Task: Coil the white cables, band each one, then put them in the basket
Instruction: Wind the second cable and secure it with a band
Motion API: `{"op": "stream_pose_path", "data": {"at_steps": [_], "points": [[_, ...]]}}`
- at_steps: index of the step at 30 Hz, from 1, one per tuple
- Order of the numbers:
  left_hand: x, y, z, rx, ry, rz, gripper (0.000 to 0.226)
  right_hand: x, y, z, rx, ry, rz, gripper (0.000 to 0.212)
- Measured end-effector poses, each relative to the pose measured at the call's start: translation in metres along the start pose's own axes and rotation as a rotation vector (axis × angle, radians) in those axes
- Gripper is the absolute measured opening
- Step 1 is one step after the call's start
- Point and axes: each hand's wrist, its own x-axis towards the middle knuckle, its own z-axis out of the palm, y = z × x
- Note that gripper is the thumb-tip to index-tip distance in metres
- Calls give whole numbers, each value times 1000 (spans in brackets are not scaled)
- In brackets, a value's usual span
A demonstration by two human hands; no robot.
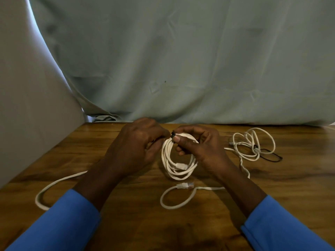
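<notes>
A coiled white cable [178, 161], wound in several round turns, is held upright above a brown wooden worktop [126, 223], near its far edge and at the centre of the view. The top of the coil is pinched by the right hand [199, 147], whose thumb and fingers [188, 129] are curled round the gathered turns. A small black band [172, 136] is seen at the top of the coil, just beside the right thumb. The left hand [137, 147] is brought against the same spot with its fingers curled inward. Its fingertips are hidden behind the back of the hand, so what they grip cannot be told. A clear moulded plug [185, 186] on a length of loose white cable [169, 205] lies on the worktop below the coil, and the length passes under the right forearm. A further white cable run [54, 185] curves across the left side of the worktop and passes under the left forearm. A tangled white cable [253, 142] lies well apart to the right, with a thin black elastic loop [272, 157] touching it. Both forearms are covered by blue sleeves [68, 220]. A grey-green cloth [181, 69] hangs behind the worktop.
</notes>
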Motion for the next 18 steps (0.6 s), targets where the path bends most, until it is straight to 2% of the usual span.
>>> {"op": "stream_pose_path", "data": {"at_steps": [4,10,18], "points": [[-1,1,0,79,-27,24,10,1,1,-2,-20,-53,26,24],[1,4,2,18,-126,49,12,-1,9,-2,-111,-71,69,17],[-2,-3,-1,-156,-134,-198,18,-3,11,0,-85,-87,38,20]]}}
